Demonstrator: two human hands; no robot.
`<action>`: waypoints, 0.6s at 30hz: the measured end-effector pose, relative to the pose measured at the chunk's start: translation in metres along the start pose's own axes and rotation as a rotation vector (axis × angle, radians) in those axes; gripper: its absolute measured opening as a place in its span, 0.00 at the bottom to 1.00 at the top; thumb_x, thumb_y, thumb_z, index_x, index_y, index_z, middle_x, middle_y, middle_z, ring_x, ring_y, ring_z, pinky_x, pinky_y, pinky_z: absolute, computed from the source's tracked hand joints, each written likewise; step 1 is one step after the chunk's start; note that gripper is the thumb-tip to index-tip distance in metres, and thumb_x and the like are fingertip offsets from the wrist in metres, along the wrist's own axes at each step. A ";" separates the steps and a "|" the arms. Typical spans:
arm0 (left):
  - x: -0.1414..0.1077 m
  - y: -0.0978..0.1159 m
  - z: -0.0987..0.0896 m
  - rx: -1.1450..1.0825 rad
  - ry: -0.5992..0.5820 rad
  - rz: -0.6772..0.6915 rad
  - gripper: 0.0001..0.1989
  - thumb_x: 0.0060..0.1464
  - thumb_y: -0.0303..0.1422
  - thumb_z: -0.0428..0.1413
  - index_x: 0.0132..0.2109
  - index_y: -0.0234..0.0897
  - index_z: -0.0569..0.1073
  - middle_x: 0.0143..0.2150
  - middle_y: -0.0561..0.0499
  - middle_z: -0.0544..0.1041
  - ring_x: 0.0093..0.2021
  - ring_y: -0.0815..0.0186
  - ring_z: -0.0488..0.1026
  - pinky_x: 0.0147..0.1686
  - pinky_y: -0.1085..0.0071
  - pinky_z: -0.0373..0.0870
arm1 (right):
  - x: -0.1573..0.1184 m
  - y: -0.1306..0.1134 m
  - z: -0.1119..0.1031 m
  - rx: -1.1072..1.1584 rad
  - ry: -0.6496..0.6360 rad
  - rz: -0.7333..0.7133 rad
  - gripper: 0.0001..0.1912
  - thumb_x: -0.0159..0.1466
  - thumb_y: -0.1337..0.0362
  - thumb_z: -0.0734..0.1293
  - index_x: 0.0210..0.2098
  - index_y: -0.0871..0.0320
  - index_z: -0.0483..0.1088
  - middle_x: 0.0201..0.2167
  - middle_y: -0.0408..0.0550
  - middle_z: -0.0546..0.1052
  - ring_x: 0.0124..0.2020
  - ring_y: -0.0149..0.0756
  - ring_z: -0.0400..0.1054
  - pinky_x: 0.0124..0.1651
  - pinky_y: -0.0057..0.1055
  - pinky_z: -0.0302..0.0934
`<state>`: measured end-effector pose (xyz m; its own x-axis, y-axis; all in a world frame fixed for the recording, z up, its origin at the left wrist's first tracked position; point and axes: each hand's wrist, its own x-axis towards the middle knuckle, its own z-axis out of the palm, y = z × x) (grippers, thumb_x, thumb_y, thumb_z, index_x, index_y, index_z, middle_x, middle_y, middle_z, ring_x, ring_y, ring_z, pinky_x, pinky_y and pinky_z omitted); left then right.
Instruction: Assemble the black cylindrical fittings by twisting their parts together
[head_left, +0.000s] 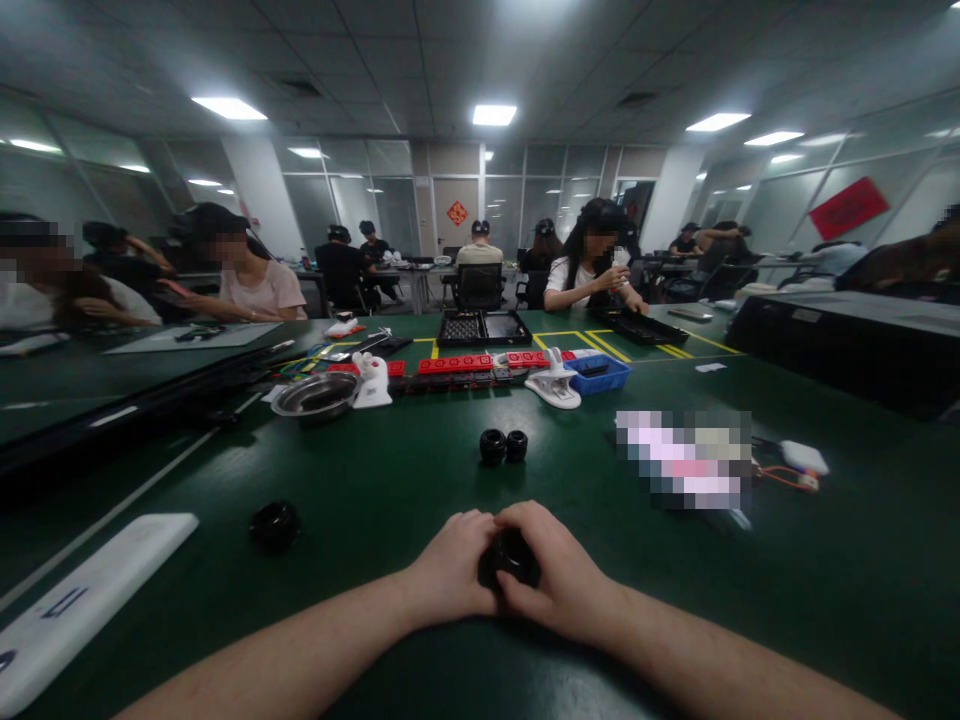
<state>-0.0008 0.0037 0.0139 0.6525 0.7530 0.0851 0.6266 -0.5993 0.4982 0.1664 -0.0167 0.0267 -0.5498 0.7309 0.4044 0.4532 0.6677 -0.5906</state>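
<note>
Both hands are closed round a glossy black round part [516, 556] just above or on the green table; whether it touches the surface I cannot tell. From the left, my left hand [454, 565] grips it, its fingertips partly hidden behind the part and the other hand. My right hand [562, 575] wraps its right side, thumb in front and fingers over the top. Beyond the hands stand two similar black parts, a left one [493, 446] and a right one [517, 445], side by side. Another black round part [274, 525] lies off to the left.
A white board [97, 600] lies at the near left. Farther back are a metal bowl [289, 398], white clip stands, red power strips [465, 364] and a blue tray [611, 378]. A pixelated item [682, 460] lies right. Several people sit at tables beyond.
</note>
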 end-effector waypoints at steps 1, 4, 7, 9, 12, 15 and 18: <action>0.000 0.000 0.000 -0.003 0.000 -0.002 0.19 0.37 0.36 0.58 0.39 0.36 0.67 0.36 0.51 0.70 0.37 0.61 0.65 0.38 0.67 0.62 | 0.000 0.000 0.000 0.006 0.000 -0.010 0.20 0.49 0.73 0.63 0.43 0.59 0.59 0.38 0.50 0.67 0.39 0.38 0.61 0.43 0.38 0.58; -0.001 -0.001 0.001 -0.012 -0.014 -0.015 0.16 0.39 0.35 0.58 0.38 0.37 0.68 0.36 0.51 0.70 0.38 0.61 0.65 0.38 0.67 0.62 | -0.001 -0.001 -0.001 0.015 -0.032 -0.035 0.23 0.48 0.73 0.63 0.45 0.59 0.59 0.41 0.51 0.66 0.42 0.40 0.60 0.46 0.39 0.57; 0.000 -0.002 0.001 -0.022 -0.012 0.008 0.20 0.40 0.37 0.58 0.43 0.38 0.67 0.40 0.51 0.70 0.40 0.60 0.65 0.40 0.66 0.61 | 0.000 -0.001 -0.001 -0.009 -0.041 -0.008 0.25 0.48 0.68 0.66 0.46 0.59 0.58 0.42 0.52 0.66 0.44 0.42 0.59 0.47 0.42 0.56; 0.000 -0.002 0.001 -0.023 -0.011 0.025 0.24 0.39 0.37 0.58 0.46 0.39 0.65 0.42 0.51 0.70 0.40 0.60 0.65 0.41 0.66 0.61 | 0.000 -0.001 0.000 -0.031 -0.023 0.037 0.24 0.49 0.66 0.67 0.45 0.59 0.59 0.41 0.52 0.66 0.42 0.42 0.60 0.45 0.41 0.57; 0.001 0.001 -0.001 -0.002 -0.036 -0.001 0.19 0.40 0.35 0.58 0.43 0.39 0.67 0.39 0.51 0.70 0.39 0.60 0.65 0.39 0.67 0.62 | 0.000 0.000 0.000 -0.010 -0.013 0.031 0.19 0.51 0.69 0.65 0.42 0.59 0.60 0.38 0.51 0.66 0.39 0.39 0.61 0.43 0.39 0.58; 0.001 0.003 -0.002 0.019 -0.043 -0.042 0.14 0.39 0.34 0.57 0.38 0.38 0.68 0.36 0.51 0.70 0.38 0.61 0.65 0.38 0.67 0.62 | 0.000 -0.001 -0.001 0.053 -0.038 -0.050 0.21 0.50 0.74 0.61 0.43 0.58 0.59 0.39 0.50 0.66 0.40 0.38 0.61 0.44 0.37 0.58; 0.000 0.002 -0.002 0.005 -0.033 -0.029 0.17 0.39 0.34 0.57 0.40 0.38 0.68 0.37 0.51 0.70 0.38 0.61 0.65 0.40 0.67 0.62 | 0.000 -0.002 -0.002 0.038 -0.034 -0.054 0.23 0.48 0.74 0.62 0.44 0.58 0.59 0.40 0.50 0.66 0.41 0.39 0.61 0.45 0.38 0.57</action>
<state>-0.0003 0.0029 0.0170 0.6474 0.7609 0.0424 0.6476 -0.5786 0.4958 0.1665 -0.0181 0.0290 -0.5963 0.6884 0.4129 0.3953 0.6995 -0.5953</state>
